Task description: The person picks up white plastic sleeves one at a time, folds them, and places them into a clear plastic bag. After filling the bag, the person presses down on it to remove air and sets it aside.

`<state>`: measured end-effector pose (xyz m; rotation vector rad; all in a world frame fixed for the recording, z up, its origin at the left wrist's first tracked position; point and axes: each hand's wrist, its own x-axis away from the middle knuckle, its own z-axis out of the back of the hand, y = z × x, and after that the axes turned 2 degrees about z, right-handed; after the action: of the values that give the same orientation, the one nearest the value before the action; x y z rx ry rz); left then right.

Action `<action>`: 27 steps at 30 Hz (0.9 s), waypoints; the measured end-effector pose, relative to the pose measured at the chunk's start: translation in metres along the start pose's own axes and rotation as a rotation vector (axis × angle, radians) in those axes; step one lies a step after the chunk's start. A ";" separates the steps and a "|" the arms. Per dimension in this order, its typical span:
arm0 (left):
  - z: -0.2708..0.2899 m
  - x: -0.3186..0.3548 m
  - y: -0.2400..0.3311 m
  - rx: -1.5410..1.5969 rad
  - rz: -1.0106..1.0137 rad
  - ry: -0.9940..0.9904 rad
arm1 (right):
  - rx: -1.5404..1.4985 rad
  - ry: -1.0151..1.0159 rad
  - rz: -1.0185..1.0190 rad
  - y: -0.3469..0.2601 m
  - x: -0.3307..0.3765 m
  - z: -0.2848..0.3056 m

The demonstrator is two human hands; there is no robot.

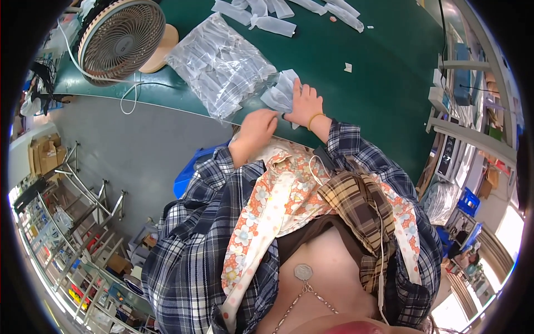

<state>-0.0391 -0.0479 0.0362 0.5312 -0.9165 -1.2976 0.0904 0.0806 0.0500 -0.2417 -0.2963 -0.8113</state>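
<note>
On the near edge of the green table, my right hand point(307, 106) rests against a small bunch of frosted plastic packets point(280, 92), its fingers over their right side. A small dark thing shows at its thumb; I cannot make out what it is. A yellow band circles that wrist. Just left of it, my left hand point(258, 132) is closed with curled fingers, close to the right thumb. Whatever it holds, if anything, is hidden. Beyond both hands lies a large clear bag point(219, 67) filled with similar frosted packets.
More frosted packets point(272, 25) lie scattered at the table's far side. A round fan point(122, 42) stands at the far left, its white cable point(129, 106) hanging over the edge. Below the table edge sits a blue bin point(186, 175). Metal racks point(83, 239) stand at left.
</note>
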 end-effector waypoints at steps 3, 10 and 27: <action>0.013 0.016 -0.018 -0.278 -0.047 0.391 | -0.024 0.028 0.005 0.004 -0.002 -0.006; 0.050 0.031 -0.048 -0.574 0.066 0.742 | -0.298 0.168 0.099 0.026 -0.007 -0.012; 0.051 0.057 -0.046 -0.261 -0.037 0.811 | -0.215 0.173 0.623 -0.120 -0.055 0.000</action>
<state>-0.1069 -0.1056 0.0445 0.7826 -0.0641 -1.0662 -0.0343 0.0380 0.0428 -0.4360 0.0376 -0.2408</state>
